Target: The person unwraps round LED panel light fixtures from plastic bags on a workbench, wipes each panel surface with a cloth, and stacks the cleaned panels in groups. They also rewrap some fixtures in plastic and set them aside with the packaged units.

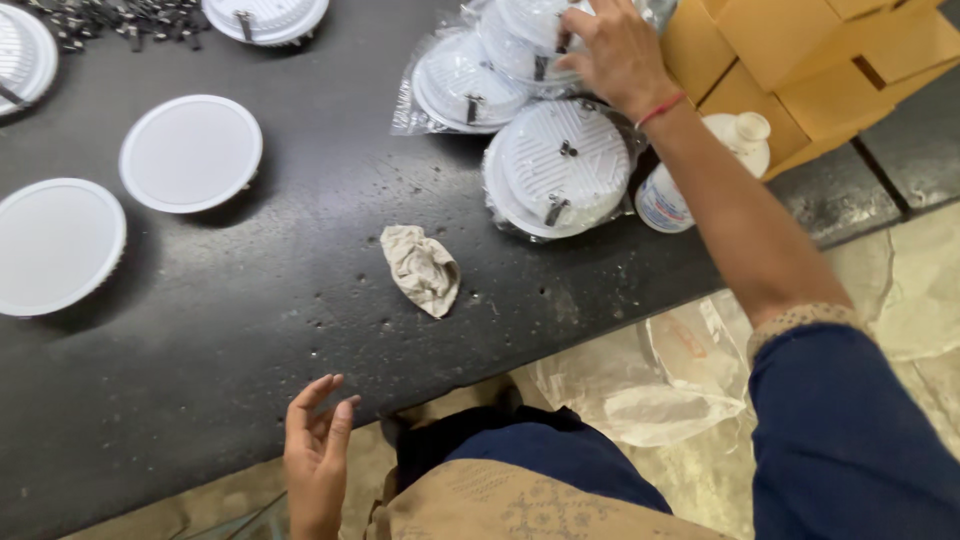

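Up at the table's far side, seen from the head camera, the right hand (615, 50) is laid on a heap of bagged round white lamps (520, 60), fingers curled over one; an actual grip can't be told. The left hand (318, 455) is held loosely open, empty, by the black table (250, 330) edge. Slippery bags could probably get dragged onto the plastic bottle (665, 200).

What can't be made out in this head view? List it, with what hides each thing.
- Right hand: whether its fingers grip the bagged round light fittings; the palm faces away.
- White bottle: mostly behind the forearm and the nearest bagged fitting.
- Cardboard boxes: cut off by the top and right edges.
- Small dark parts: too small to identify.
- White fitting: cut by the left edge.
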The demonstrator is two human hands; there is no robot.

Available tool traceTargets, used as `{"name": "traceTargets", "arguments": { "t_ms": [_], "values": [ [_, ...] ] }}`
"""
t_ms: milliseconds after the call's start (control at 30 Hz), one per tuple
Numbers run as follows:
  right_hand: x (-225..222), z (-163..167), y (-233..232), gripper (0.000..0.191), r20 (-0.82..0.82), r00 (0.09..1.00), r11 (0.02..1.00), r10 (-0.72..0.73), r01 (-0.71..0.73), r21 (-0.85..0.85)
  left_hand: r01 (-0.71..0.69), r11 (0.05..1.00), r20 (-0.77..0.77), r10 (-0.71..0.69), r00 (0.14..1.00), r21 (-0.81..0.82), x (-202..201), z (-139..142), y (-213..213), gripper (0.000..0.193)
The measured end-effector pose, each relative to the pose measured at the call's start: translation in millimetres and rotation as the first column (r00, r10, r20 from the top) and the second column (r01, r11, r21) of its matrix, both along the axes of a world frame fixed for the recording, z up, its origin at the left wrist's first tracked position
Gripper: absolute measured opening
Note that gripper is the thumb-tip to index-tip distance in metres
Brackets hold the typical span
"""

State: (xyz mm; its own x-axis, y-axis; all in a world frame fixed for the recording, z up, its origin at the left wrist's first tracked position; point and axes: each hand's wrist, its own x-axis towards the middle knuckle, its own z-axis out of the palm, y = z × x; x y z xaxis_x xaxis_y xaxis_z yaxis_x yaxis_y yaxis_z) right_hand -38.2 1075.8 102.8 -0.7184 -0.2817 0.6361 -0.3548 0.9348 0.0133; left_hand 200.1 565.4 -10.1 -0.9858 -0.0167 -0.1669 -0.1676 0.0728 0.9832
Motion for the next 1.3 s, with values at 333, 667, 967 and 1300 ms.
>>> {"name": "traceTargets", "arguments": {
  "t_ms": [333,667,967,1300],
  "values": [
    [279.9,-75.5,-25.4,0.030,0.553,-0.158,0.562,0.818,0.013,-0.827,0.315,0.900,0.184,-0.270,0.945,-0.302,-5.2,2.4,87.9,0.037],
    [419.1,-310.6,175.8,0.021,0.919,0.324,0.461,-0.225,0.866,-0.193,0.676,0.581,0.369,-0.568,0.736,-0.453,-29.2,3.6,184.9,0.034],
    [360.6,-388.5,94.4,0.027,0.989,-0.150,0.607,0.000,0.786,0.119,0.701,0.381,0.498,-0.506,0.704,-0.603,-16.1,-19.7,201.1,0.032],
    [359.5,-394.9,82.7,0.062,0.944,-0.276,0.531,0.178,0.835,0.144,0.785,0.293,0.537,-0.596,0.597,-0.546,-28.6,-22.2,199.7,0.040]
  ]
}}
